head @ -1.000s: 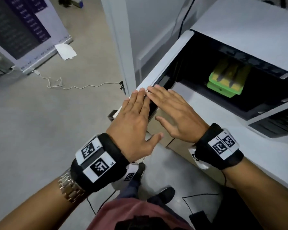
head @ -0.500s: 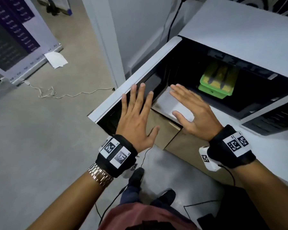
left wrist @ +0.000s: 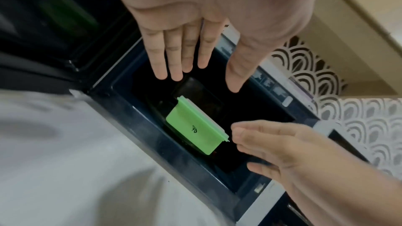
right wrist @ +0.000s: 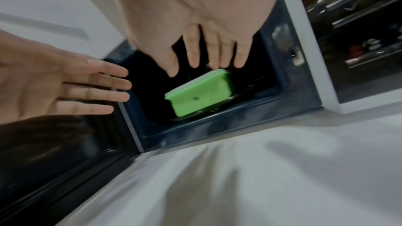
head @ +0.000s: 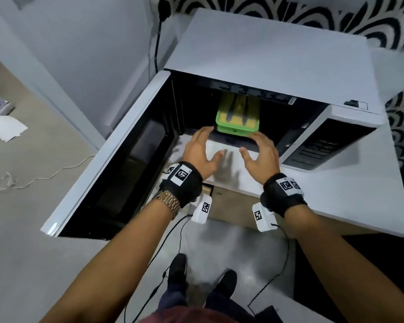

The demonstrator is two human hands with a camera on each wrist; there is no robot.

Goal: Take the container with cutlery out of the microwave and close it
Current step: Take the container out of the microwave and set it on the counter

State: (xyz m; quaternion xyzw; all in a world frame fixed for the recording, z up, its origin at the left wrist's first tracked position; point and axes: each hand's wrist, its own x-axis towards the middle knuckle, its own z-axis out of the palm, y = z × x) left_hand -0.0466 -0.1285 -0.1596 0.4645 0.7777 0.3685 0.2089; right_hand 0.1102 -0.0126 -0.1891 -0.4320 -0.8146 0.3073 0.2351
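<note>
A green container (head: 238, 123) with dark cutlery handles on a yellow inside sits in the dark cavity of the white microwave (head: 275, 57). The microwave door (head: 107, 159) is swung wide open to the left. My left hand (head: 200, 149) is open at the cavity's front, just left of the container and not touching it. My right hand (head: 261, 152) is open just right of it, fingers slightly bent, also apart from it. The left wrist view shows the container (left wrist: 194, 127) between my left fingers (left wrist: 174, 61) and the right hand (left wrist: 267, 142). The right wrist view shows the container (right wrist: 199, 94) below my right fingers (right wrist: 217, 51).
The microwave stands on a white counter (head: 336, 206) with wooden fronts below. A black power cable (head: 158, 43) runs up the grey wall behind. A white cord (head: 40, 178) and paper (head: 5, 128) lie on the floor at left. My feet (head: 201, 276) stand below.
The door has swung from half shut to fully open. Both hands left the door edge and moved forward to the cavity mouth, either side of the green container.
</note>
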